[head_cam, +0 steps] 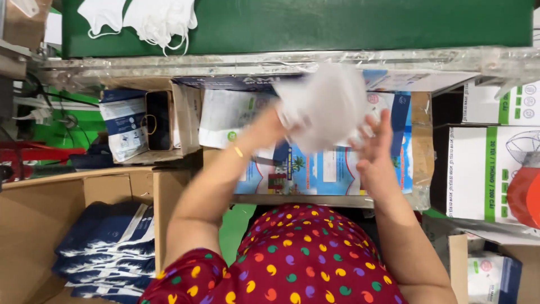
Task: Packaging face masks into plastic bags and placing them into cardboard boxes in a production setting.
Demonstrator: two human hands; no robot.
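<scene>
- The left hand (278,121) is raised above the bench (315,198), the forearm running up from the lower left with a thin yellow band (238,151) at the wrist.
- Its fingers are closed around the left edge of a bundle of white masks (326,107), which is blurred by motion, so the exact grip is hard to read.
- The right hand (374,149) is held up beside the bundle, palm turned toward it, with the fingers spread wide and straight; whether the fingertips touch the masks I cannot tell.
- The right forearm rises steeply from the lower right, the elbow bent near the person's body.
- The mask bundle hangs in the air between the two hands, above the flat printed blue and white pouches (315,169) lying on the bench.
- More loose white masks (152,19) lie on the green belt (337,25) at the top.
- A cardboard box (34,225) at the lower left holds stacked dark blue packets (107,247).
- White and green cartons (484,169) stand at the right.
- The person wears a dark red top (298,259) with coloured dots.
</scene>
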